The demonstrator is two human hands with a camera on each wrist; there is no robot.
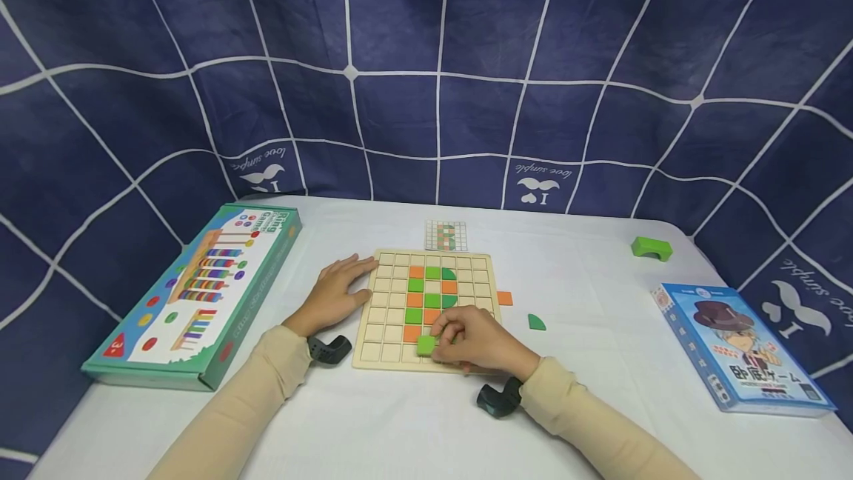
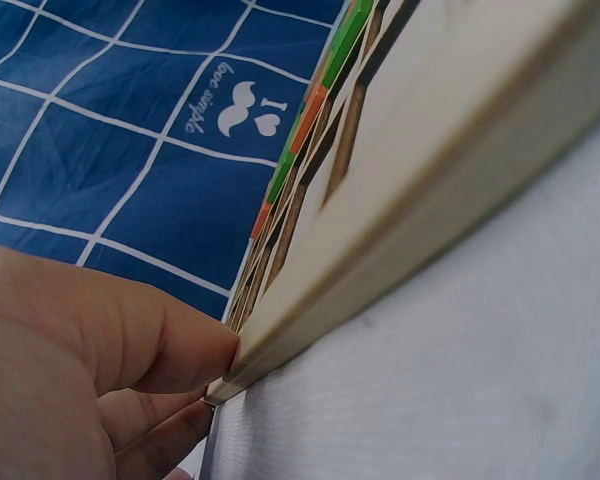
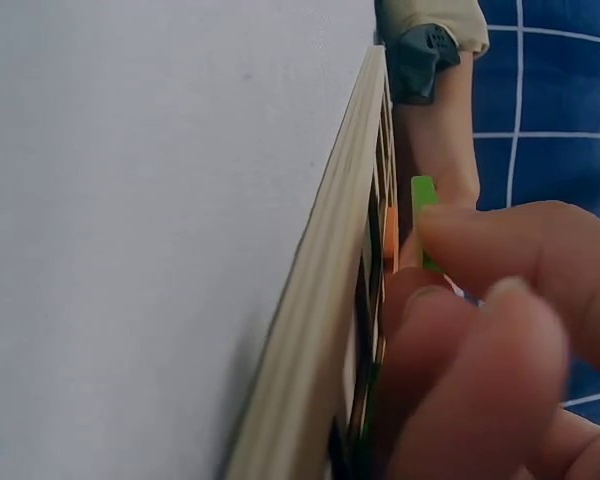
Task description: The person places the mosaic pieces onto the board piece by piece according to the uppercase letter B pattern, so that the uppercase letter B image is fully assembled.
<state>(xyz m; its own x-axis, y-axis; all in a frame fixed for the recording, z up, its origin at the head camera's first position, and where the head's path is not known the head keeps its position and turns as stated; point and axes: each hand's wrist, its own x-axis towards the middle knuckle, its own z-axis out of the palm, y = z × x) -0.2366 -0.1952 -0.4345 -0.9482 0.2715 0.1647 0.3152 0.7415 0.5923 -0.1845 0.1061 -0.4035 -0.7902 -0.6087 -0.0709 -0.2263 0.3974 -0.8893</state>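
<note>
A wooden grid board (image 1: 393, 361) lies on the white table, with orange and green square tiles and dark green quarter-round tiles set in its cells. My right hand (image 1: 476, 338) pinches a light green square tile (image 1: 426, 346) between thumb and fingertip over the board's near rows. In the right wrist view, that tile (image 3: 423, 195) stands slightly off the board's surface. My left hand (image 1: 336, 293) rests against the board's left edge with fairly straight fingers. Its thumb (image 2: 195, 352) touches the wooden rim in the left wrist view.
Behind the board lies a small pattern card (image 1: 446, 235). To the right are an orange square tile (image 1: 505, 298), a green quarter-round tile (image 1: 536, 322) and a green arch block (image 1: 651, 248). A ring game box (image 1: 200, 295) sits left, a blue box (image 1: 743, 347) right.
</note>
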